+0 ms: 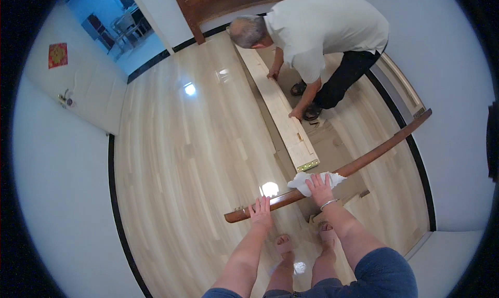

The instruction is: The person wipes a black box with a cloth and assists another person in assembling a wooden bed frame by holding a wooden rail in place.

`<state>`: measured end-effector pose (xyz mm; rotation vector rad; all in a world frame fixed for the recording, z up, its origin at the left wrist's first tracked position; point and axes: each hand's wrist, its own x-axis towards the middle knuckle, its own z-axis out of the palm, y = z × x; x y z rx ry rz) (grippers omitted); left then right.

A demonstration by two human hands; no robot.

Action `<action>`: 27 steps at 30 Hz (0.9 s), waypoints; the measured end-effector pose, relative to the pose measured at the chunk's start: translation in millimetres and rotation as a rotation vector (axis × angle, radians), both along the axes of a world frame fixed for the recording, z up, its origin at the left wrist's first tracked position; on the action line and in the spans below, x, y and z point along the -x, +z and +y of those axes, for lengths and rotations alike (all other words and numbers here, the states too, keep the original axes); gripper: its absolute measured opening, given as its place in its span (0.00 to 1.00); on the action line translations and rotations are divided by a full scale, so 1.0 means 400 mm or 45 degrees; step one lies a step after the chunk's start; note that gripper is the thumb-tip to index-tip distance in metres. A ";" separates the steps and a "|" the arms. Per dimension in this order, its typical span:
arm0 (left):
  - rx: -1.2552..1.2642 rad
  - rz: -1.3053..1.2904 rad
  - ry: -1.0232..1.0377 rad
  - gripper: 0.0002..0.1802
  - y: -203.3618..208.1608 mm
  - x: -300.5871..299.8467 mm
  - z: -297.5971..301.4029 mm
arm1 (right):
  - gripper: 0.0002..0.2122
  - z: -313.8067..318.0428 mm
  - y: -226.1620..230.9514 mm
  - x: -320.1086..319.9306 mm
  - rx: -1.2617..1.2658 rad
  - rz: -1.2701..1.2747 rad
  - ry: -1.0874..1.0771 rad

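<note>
A long reddish-brown wooden rail [371, 156] lies crosswise in front of me, its left end nearer and its right end reaching toward the right wall. My left hand [261, 215] holds the rail near its left end, fingers over its top. A crumpled white cloth [300, 184] is under my right hand [320, 190], which presses it against the rail's middle with the fingers curved over it. Beyond the rail, a pale wooden board [283, 116] with a metal fitting [307, 165] at its near end stretches away from me.
A person [327, 33] in a light shirt bends over the pale board, both hands on it. Flattened cardboard [332, 147] lies beneath. Another pale board [400, 82] leans along the right wall. A brown headboard [223, 4] stands at the back; a white door [78, 85] is at left.
</note>
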<state>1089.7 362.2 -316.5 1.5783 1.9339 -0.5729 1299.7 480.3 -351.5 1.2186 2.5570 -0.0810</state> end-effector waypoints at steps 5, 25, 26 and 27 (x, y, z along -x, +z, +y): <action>0.059 0.099 -0.016 0.37 -0.025 -0.047 0.022 | 0.19 0.062 -0.045 -0.106 0.010 0.109 0.001; 0.232 0.293 0.032 0.43 -0.036 -0.249 0.165 | 0.16 0.190 -0.161 -0.307 -0.091 0.410 -0.062; 0.231 0.307 0.002 0.43 -0.037 -0.249 0.173 | 0.16 0.184 -0.164 -0.293 -0.047 0.413 -0.066; 0.249 0.287 -0.009 0.43 -0.039 -0.249 0.179 | 0.16 0.181 -0.166 -0.280 0.030 0.432 -0.090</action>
